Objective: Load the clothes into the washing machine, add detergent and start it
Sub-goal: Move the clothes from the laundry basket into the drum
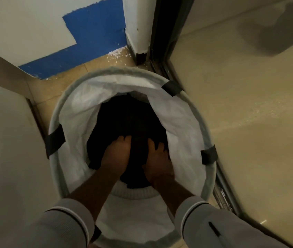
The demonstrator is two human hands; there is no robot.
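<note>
A round white laundry hamper point(66, 97) with grey strap tabs stands on the floor right below me. Dark clothes point(124, 120) lie deep inside it. Both my arms reach down into the hamper. My left hand point(117, 154) rests on the dark pile with its fingers curled into the cloth. My right hand point(157, 158) lies beside it, fingers spread and pressing into the same dark clothes. A fold of dark cloth sits between the two hands. No washing machine or detergent can be made out for certain.
A pale flat surface point(249, 122) fills the right side, with a dark metal rail point(222, 187) along its edge. A beige panel point(4, 140) stands to the left. Behind the hamper is tiled floor point(56, 83) with white crumbs, and a white and blue wall point(92, 38).
</note>
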